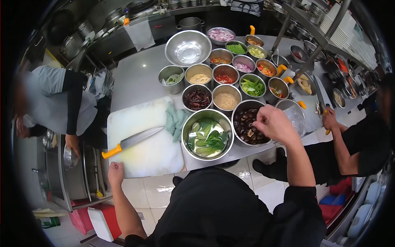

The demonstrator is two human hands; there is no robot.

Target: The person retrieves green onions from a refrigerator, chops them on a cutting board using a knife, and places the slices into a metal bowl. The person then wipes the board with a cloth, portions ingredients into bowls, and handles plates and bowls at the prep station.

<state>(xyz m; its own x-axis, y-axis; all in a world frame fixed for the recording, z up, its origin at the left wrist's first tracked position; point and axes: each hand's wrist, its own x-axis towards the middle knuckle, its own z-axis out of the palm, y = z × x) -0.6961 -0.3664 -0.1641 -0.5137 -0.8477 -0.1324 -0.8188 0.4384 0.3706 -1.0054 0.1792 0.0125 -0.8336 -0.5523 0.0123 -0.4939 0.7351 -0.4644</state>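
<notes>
My right hand [276,123] is over the right side of a steel pot of dark, wet mushrooms [245,125]. Its fingers are curled together, and whatever they may hold is hidden. Beside that pot stands another steel pot [186,142] with leafy greens [210,139] in liquid. At the near left edge of a white cutting board [160,158], my left hand [116,172] is closed, its inner side out of sight. A chef's knife [133,142] with a yellow handle lies flat on the board. A crumpled green cloth [175,119] rests at the board's right side.
Several steel containers of cut ingredients crowd the counter, including dried chillies [197,99] and sliced green vegetables [252,87]. Behind them sits a wide steel bowl [188,48]. A person [61,94] at left holds a bowl [70,157]; another person's hand [329,119] works at right.
</notes>
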